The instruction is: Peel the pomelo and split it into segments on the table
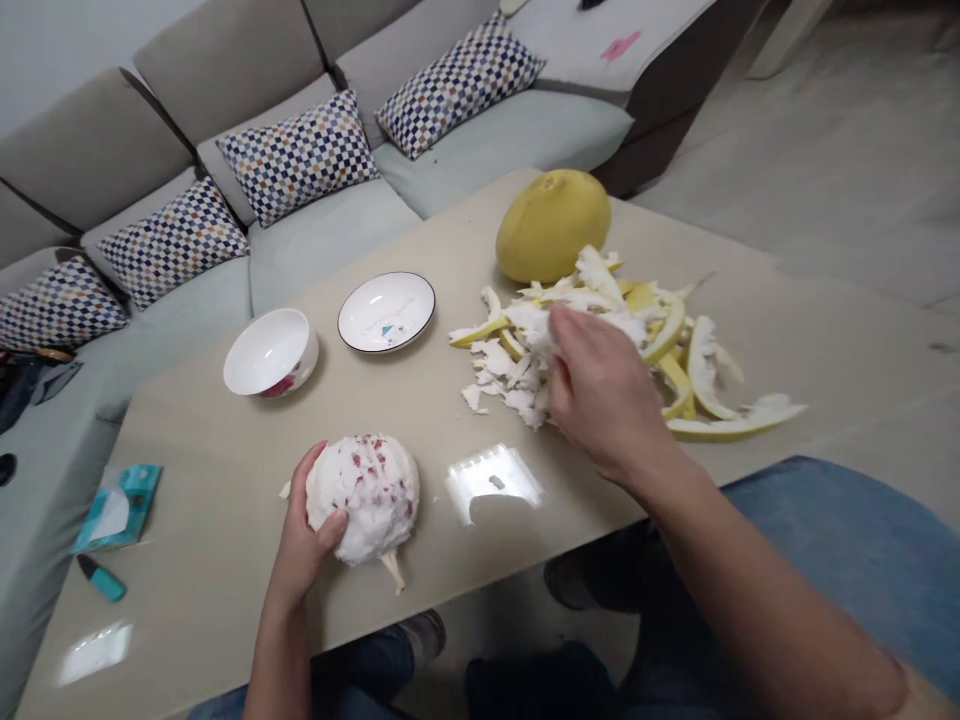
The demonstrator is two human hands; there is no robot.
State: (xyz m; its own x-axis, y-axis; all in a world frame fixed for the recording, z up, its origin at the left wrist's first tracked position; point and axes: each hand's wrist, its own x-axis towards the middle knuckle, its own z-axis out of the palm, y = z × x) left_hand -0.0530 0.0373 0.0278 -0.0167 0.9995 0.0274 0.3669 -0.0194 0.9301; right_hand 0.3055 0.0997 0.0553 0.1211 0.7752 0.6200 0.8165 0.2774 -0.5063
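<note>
My left hand is wrapped round the left side of a peeled pomelo. White pith still covers most of the fruit, with pinkish-red flesh showing in spots on top and a pale stem-like strip sticking out at the bottom. Over a heap of pomelo peel, my right hand is closed, with a piece of white pith at its fingertips. Its palm side and some fingers are hidden. Behind the heap rests a whole yellow pomelo, unpeeled.
A white bowl and a dark-rimmed white plate stand on the glossy beige table. At the left lie a teal tissue pack and a teal, black-ended object. A grey sofa with checked cushions runs behind.
</note>
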